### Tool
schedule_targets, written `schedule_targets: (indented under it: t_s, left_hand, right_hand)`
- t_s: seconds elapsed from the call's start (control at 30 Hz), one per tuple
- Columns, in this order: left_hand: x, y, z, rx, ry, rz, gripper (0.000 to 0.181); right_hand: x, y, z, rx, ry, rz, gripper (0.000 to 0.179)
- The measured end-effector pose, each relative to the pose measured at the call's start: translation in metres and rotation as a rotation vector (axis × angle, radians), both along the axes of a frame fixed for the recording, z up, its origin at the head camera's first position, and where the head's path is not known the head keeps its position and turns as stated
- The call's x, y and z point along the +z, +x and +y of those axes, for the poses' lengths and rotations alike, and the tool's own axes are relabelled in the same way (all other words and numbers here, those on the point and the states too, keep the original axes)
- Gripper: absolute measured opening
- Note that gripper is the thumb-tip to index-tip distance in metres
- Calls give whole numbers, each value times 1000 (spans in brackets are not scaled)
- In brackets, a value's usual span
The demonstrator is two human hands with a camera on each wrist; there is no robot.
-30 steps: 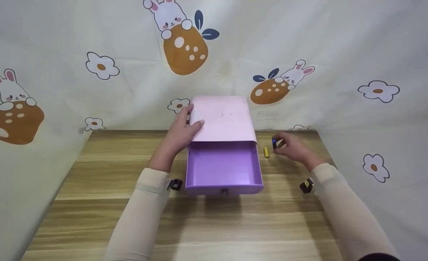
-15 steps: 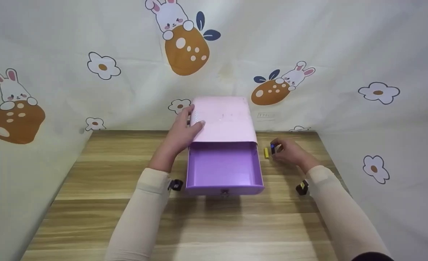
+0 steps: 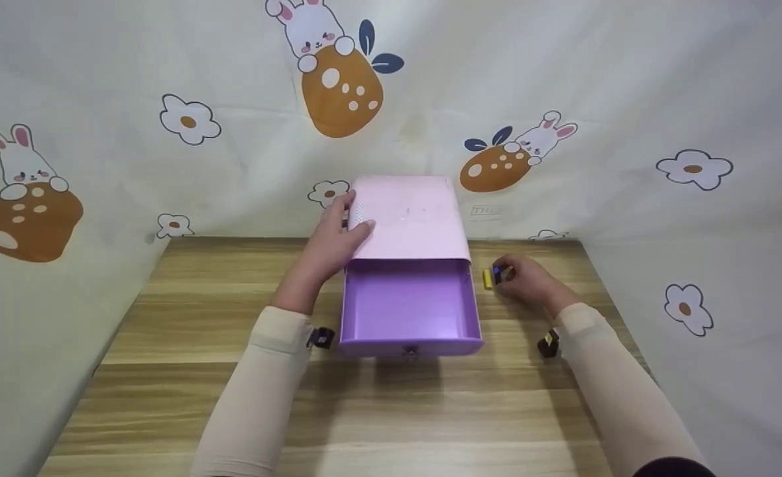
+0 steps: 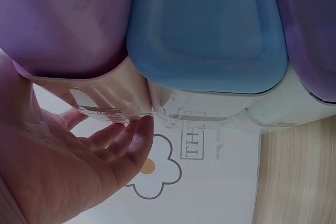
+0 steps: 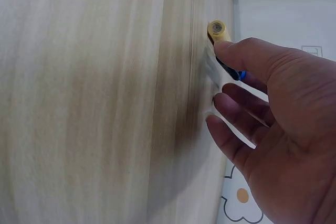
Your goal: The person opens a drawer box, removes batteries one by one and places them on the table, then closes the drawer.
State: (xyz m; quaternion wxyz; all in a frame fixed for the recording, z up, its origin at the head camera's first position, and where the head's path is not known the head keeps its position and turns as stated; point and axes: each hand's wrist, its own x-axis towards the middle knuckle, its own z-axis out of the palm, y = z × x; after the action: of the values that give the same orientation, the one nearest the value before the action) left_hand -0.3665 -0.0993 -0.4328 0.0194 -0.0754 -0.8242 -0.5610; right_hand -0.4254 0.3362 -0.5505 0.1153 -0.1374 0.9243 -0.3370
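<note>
A drawer unit with a pink top (image 3: 407, 215) stands at the middle back of the table, its purple drawer (image 3: 401, 308) pulled out with nothing visible inside. My left hand (image 3: 331, 242) holds the unit's left side, thumb on the top edge. In the left wrist view the fingers (image 4: 128, 148) lie against its pale side. To the right of the unit, my right hand (image 3: 530, 281) pinches a small black battery with a blue end (image 3: 497, 273) between thumb and fingers. A yellow battery (image 3: 487, 279) stands or lies right beside it; whether the two touch, I cannot tell.
Below the open drawer, the left wrist view shows a blue drawer front (image 4: 210, 35) and another purple one (image 4: 312, 30). The wood-grain table (image 3: 391, 424) meets a rabbit-print cloth (image 3: 232, 53) behind and at both sides.
My right hand has moved left and slightly nearer, bringing the black battery up beside the yellow one. My left hand and the drawer unit have stayed in place.
</note>
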Motion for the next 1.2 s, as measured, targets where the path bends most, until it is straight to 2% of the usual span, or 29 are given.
schedule_targets:
  t_s: [0.17, 0.47, 0.67, 0.83, 0.93, 1.03, 1.2]
  left_hand:
    - [0, 0, 0, 5, -14, 0, 83]
    - [0, 1, 2, 11, -38, -9, 84]
    - [3, 3, 1, 10, -32, -14, 84]
    - [3, 1, 1, 11, -18, -16, 83]
    - [2, 1, 1, 13, -26, -22, 84]
    - [2, 1, 1, 10, -33, -17, 84]
    - [0, -1, 2, -2, -9, 4, 84]
  right_hand:
    - [-4, 1, 1, 2, 11, 10, 50]
    - [-8, 3, 2, -29, 10, -24, 53]
    - [-8, 1, 1, -36, 0, -41, 66]
    - [-7, 5, 0, -48, -17, 1, 75]
    - [0, 17, -8, -115, -73, 59, 68]
    - [16, 36, -22, -196, -166, 174, 49]
    - [54, 84, -48, -262, -344, 386, 12]
